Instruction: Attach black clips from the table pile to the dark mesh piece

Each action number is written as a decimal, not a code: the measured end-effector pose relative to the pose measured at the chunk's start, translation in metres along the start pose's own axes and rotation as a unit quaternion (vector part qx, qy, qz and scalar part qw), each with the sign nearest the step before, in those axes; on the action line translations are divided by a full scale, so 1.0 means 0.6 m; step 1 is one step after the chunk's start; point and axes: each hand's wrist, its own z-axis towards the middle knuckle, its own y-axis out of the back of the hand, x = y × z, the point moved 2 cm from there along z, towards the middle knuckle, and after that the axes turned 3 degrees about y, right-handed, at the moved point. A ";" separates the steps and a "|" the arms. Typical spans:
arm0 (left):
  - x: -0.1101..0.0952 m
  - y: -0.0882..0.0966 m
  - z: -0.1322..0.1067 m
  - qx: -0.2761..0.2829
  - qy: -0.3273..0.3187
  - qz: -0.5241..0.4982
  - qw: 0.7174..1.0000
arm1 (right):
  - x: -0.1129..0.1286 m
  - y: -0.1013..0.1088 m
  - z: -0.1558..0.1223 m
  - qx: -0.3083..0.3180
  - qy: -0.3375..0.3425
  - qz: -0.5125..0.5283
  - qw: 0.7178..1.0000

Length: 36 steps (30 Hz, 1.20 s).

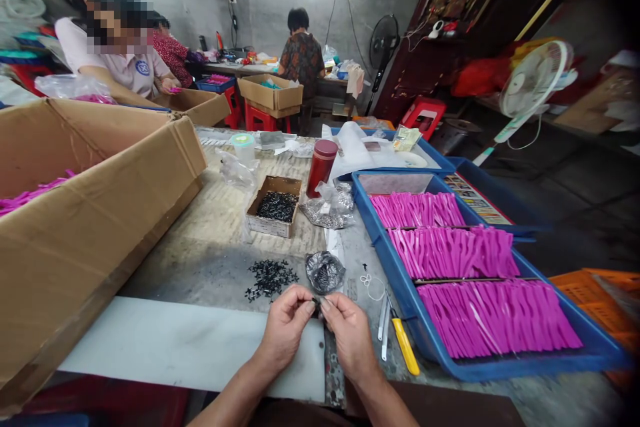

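Note:
My left hand (286,321) and my right hand (350,330) meet over the table's near edge, fingertips pinched together on a small black part (316,305) held between them. Just beyond my hands lies a loose pile of small black metal parts (270,277) and a small clear bag of more black parts (324,271). To the right a blue tray (395,280) holds three rows of pink plastic strips (453,252). A yellow-handled knife (404,341) lies beside my right hand.
A big cardboard box (90,227) with pink pieces stands at the left. A small cardboard box of black parts (276,207), a dark red bottle (321,167) and plastic bags (330,205) sit mid-table. Other people work at the back. An orange crate (600,293) is at the right.

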 end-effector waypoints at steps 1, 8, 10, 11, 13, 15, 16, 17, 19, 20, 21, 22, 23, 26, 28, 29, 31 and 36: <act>-0.001 0.000 -0.001 -0.005 -0.015 0.019 1.000 | 0.000 -0.001 -0.001 -0.001 -0.002 0.002 1.000; -0.007 0.001 -0.008 -0.015 -0.078 0.112 0.991 | 0.006 -0.002 -0.003 0.003 -0.007 0.012 1.000; -0.008 0.001 -0.009 -0.009 -0.080 0.117 0.990 | 0.007 -0.001 -0.002 0.010 -0.007 0.009 1.000; -0.008 0.002 -0.009 -0.007 -0.080 0.118 0.990 | 0.007 0.000 -0.002 0.014 -0.005 0.005 1.000; -0.007 0.002 -0.009 -0.003 -0.080 0.120 0.990 | 0.005 0.002 0.000 0.021 -0.001 -0.003 1.000; -0.007 0.003 -0.008 -0.002 -0.078 0.121 0.990 | 0.002 0.004 0.001 0.026 0.004 -0.013 1.000; -0.007 0.003 -0.008 -0.001 -0.076 0.121 0.990 | 0.000 0.004 0.002 0.028 0.006 -0.019 0.999; -0.007 0.003 -0.008 -0.001 -0.074 0.121 0.990 | -0.001 0.005 0.002 0.031 0.008 -0.025 0.999; -0.008 0.003 -0.008 0.000 -0.073 0.123 0.990 | -0.003 0.006 0.002 0.035 0.009 -0.032 0.999; -0.009 0.003 -0.008 0.000 -0.073 0.125 0.989 | -0.003 0.006 0.002 0.036 0.008 -0.033 0.999; -0.010 0.003 -0.008 -0.001 -0.074 0.126 0.989 | -0.004 0.006 0.002 0.038 0.007 -0.033 0.999; -0.010 0.004 -0.008 -0.002 -0.074 0.127 0.989 | -0.004 0.006 0.002 0.039 0.006 -0.032 0.999; -0.010 0.004 -0.008 -0.003 -0.073 0.126 0.989 | -0.004 0.006 0.003 0.040 0.004 -0.031 0.999; -0.010 0.004 -0.008 -0.002 -0.067 0.123 0.990 | -0.005 0.003 0.004 0.043 -0.002 -0.029 0.999; -0.010 0.005 -0.009 -0.003 -0.058 0.119 0.991 | -0.007 0.001 0.005 0.048 -0.008 -0.024 0.999; -0.010 0.006 -0.008 -0.004 -0.052 0.115 0.992 | -0.008 0.001 0.006 0.051 -0.010 -0.021 0.998; -0.012 0.012 -0.005 -0.007 -0.038 0.106 0.994 | -0.008 0.001 0.007 0.059 -0.008 -0.015 0.998; -0.039 0.053 0.044 -0.031 -0.032 0.141 0.989 | -0.013 0.015 0.007 0.048 -0.003 -0.007 0.999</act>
